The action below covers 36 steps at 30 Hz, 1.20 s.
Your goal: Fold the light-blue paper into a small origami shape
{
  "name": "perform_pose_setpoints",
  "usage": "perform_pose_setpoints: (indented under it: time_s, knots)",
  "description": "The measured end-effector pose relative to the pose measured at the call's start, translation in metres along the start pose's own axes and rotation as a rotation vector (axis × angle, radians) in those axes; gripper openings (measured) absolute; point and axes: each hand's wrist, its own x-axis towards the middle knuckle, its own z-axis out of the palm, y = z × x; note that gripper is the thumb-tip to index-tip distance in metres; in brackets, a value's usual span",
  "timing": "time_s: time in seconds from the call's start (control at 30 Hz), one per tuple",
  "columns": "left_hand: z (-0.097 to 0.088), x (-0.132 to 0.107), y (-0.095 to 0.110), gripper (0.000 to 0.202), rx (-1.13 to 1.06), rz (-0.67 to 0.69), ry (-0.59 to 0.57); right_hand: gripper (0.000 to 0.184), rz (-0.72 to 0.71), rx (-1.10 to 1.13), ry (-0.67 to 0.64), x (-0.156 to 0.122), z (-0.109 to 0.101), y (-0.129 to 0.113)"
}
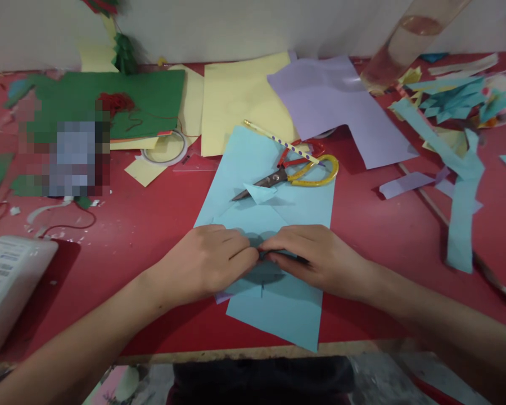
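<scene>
Both hands are working lower centre. Left hand [211, 256] and right hand [320, 259] are meeting tip to tip, fingers drawn in narrow, seemingly pinching an edge of a small light-blue folded paper piece [248, 287]. Fingers are covering most of it, so I can't tell the exact fold. It's lying over a larger light-blue paper sheet [284, 323] running down the centre.

Progress, my read: partway. Some cutting looks done, since light-blue paper strips [461, 219] and a short lilac paper strip [407, 184] are lying at right. Piece is looking unfinished: edges loose, shaping at the fingertips left to complete. Metal scissors with red and yellow handles [283, 175] are resting unused above the hands, a cream pencil with purple dots [278, 140] crossing the handles.

Surface: glossy red tabletop [160, 225], small white bits scattering left. Yellow paper sheet [240, 101], lilac paper sheet [324, 95] and dark green paper sheet [152, 95] are lying along the top. White box-shaped object [19, 281] is sitting lower left.

Room: plain pale wall [219, 28] is running behind; a clear cylindrical container [409, 48] is leaning into view upper right.
</scene>
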Motion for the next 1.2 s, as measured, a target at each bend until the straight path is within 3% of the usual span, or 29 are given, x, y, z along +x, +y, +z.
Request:
perform_pose_setpoints:
  time_s: [0.27,0.93,1.2]
  knots:
    - [-0.002,-0.0011,-0.0011,0.023,0.004,-0.012,0.053,0.02,-0.008,-0.013,0.022,-0.0013,0.0008,0.0013]
    - [-0.0009,-0.003,-0.0017,0.019,0.013,-0.009,0.062,0.019,-0.039,-0.021,0.046,-0.0007,0.0011,0.0016]
    - [-0.0007,-0.0034,-0.004,0.013,-0.137,-0.128,0.124,0.017,0.007,0.033,0.12,-0.0015,0.0005,0.0003]
